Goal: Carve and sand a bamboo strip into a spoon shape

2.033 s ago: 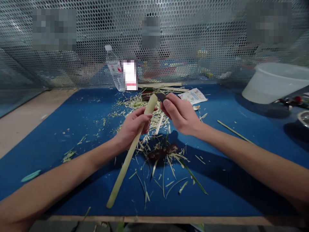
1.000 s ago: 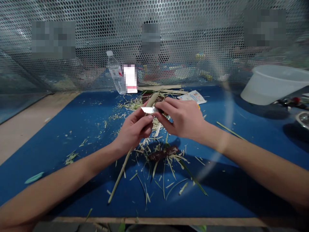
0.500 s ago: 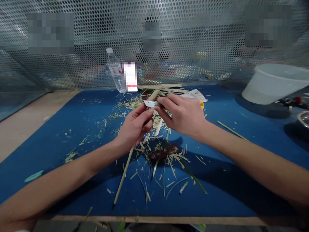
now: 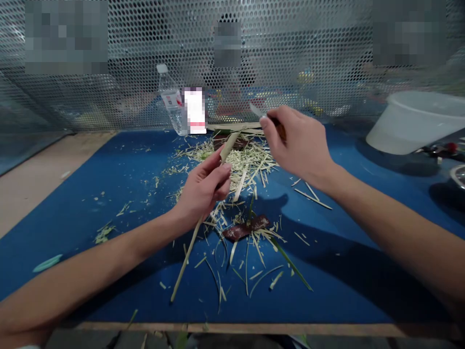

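My left hand [image 4: 203, 189] is closed around a long pale bamboo strip [image 4: 189, 257] that slants from the front of the blue mat [image 4: 109, 194] up through my fist to its tip near a heap of shavings [image 4: 243, 162]. My right hand [image 4: 298, 145] is lifted up and to the right of the strip's tip, closed on a small knife [image 4: 258, 110] whose blade points left. The knife is clear of the strip.
A dark brown scrap [image 4: 245, 228] lies among slivers in front of my hands. A water bottle [image 4: 170, 102] and a white pack [image 4: 194, 110] stand by the perforated metal screen [image 4: 145, 48]. A white tub [image 4: 417, 121] sits at the right. Flat strips [image 4: 236, 127] lie at the back.
My right hand has swept the knife off the strip's tip, up and to the right. The left hand has kept its hold on the strip, which was turned onto its thin edge earlier.
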Available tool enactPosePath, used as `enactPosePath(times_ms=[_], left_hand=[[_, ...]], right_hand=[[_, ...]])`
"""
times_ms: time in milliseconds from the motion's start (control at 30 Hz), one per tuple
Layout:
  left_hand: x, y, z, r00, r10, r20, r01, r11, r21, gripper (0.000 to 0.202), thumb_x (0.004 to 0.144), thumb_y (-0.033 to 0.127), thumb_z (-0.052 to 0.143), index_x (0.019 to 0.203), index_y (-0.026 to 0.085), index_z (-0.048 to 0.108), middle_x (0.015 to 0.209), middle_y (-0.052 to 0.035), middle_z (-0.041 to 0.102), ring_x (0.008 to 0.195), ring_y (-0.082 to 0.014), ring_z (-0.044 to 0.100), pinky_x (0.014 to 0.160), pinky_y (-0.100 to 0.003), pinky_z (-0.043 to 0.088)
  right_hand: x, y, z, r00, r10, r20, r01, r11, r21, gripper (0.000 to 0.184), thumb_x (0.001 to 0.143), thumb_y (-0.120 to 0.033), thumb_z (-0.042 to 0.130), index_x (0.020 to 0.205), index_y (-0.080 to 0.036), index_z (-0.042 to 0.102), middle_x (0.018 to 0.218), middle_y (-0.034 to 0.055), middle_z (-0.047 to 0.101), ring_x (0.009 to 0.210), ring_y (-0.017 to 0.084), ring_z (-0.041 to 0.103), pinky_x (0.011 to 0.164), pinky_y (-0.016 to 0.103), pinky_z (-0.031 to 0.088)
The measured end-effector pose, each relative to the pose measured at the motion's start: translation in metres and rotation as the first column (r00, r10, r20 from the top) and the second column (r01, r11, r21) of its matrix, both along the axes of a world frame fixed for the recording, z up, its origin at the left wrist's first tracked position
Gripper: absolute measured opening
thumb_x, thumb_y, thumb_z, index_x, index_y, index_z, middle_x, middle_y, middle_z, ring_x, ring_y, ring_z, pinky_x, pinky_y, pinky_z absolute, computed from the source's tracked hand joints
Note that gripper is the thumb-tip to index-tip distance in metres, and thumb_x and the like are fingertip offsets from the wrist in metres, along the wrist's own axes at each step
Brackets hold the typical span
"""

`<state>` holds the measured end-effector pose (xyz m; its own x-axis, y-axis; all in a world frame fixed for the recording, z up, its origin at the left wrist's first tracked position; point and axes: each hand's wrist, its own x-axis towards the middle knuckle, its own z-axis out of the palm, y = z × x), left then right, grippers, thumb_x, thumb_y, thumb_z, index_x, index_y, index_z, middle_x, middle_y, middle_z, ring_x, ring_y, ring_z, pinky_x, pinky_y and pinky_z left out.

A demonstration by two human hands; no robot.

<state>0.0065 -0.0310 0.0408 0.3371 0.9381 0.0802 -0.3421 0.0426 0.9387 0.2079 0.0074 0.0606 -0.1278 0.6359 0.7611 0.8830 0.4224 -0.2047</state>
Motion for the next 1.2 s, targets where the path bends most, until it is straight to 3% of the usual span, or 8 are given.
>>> enactPosePath(times_ms=[133, 233, 367, 500, 800, 1000, 1200], left_hand=[[-0.002, 0.002, 0.0, 1.0, 0.008, 0.014, -0.008, 1.0, -0.003, 0.031, 0.084, 0.019, 0.068, 0.115, 0.023, 0.069, 0.055, 0.0102, 0.035, 0.041, -0.0035, 0.025, 0.044, -0.024, 0.019], [-0.002, 0.003, -0.001, 1.0, 0.011, 0.029, -0.011, 1.0, 0.004, 0.017, 0.081, 0.018, 0.069, 0.098, 0.021, 0.069, 0.059, 0.0088, 0.04, 0.042, -0.0025, 0.028, 0.043, -0.022, 0.02], [-0.003, 0.003, 0.0, 0.999, 0.007, 0.043, -0.007, 1.0, -0.003, 0.02, 0.077, 0.015, 0.069, 0.096, 0.019, 0.067, 0.063, 0.0075, 0.048, 0.044, -0.0022, 0.035, 0.044, -0.02, 0.025], [-0.004, 0.002, -0.001, 0.999, -0.01, 0.037, 0.011, 1.0, -0.015, 0.019, 0.077, 0.016, 0.069, 0.095, 0.018, 0.065, 0.061, 0.0082, 0.046, 0.044, -0.0023, 0.035, 0.044, -0.019, 0.026], [-0.003, 0.0, 0.0, 0.999, -0.014, 0.039, 0.015, 1.0, -0.023, 0.039, 0.08, 0.018, 0.063, 0.119, 0.016, 0.064, 0.057, 0.0076, 0.045, 0.046, -0.0046, 0.035, 0.046, -0.019, 0.027], [-0.003, 0.001, -0.001, 0.999, -0.003, 0.04, 0.004, 1.0, -0.016, 0.022, 0.085, 0.021, 0.064, 0.106, 0.017, 0.065, 0.06, 0.0076, 0.045, 0.046, -0.0039, 0.034, 0.046, -0.019, 0.027], [-0.004, 0.003, -0.006, 0.999, -0.039, 0.019, 0.039, 0.999, 0.012, 0.011, 0.09, 0.028, 0.067, 0.094, 0.019, 0.064, 0.051, 0.0101, 0.035, 0.043, -0.0036, 0.025, 0.044, -0.019, 0.022]], right_hand=[[-0.018, -0.018, -0.003, 0.98, 0.192, 0.05, -0.19, 0.981, -0.045, 0.035, 0.102, -0.04, 0.041, 0.105, -0.017, 0.067, 0.096, 0.0094, 0.073, 0.073, 0.017, 0.06, 0.06, 0.031, 0.033], [-0.03, -0.028, -0.01, 0.962, 0.252, 0.106, -0.243, 0.966, -0.09, 0.035, 0.101, -0.039, 0.041, 0.106, -0.017, 0.068, 0.096, 0.0082, 0.073, 0.07, 0.015, 0.059, 0.057, 0.031, 0.029], [-0.034, -0.032, -0.016, 0.955, 0.254, 0.156, -0.238, 0.964, -0.117, 0.038, 0.102, -0.04, 0.04, 0.105, -0.016, 0.07, 0.094, 0.0084, 0.073, 0.067, 0.015, 0.057, 0.055, 0.031, 0.025], [-0.034, -0.031, -0.017, 0.956, 0.243, 0.163, -0.224, 0.966, -0.129, 0.04, 0.102, -0.04, 0.039, 0.105, -0.015, 0.07, 0.092, 0.0084, 0.072, 0.067, 0.014, 0.056, 0.055, 0.03, 0.023], [-0.032, -0.031, -0.018, 0.937, 0.29, 0.196, -0.276, 0.956, -0.098, 0.037, 0.101, -0.038, 0.041, 0.104, -0.015, 0.071, 0.091, 0.0079, 0.073, 0.067, 0.014, 0.057, 0.054, 0.03, 0.024], [-0.03, -0.029, -0.017, 0.938, 0.272, 0.215, -0.265, 0.962, -0.063, 0.036, 0.1, -0.038, 0.042, 0.104, -0.016, 0.071, 0.091, 0.0071, 0.073, 0.066, 0.013, 0.057, 0.053, 0.03, 0.023], [-0.029, -0.028, -0.017, 0.939, 0.246, 0.24, -0.239, 0.969, -0.057, 0.036, 0.101, -0.037, 0.042, 0.104, -0.017, 0.071, 0.092, 0.007, 0.073, 0.068, 0.014, 0.057, 0.055, 0.03, 0.023]])
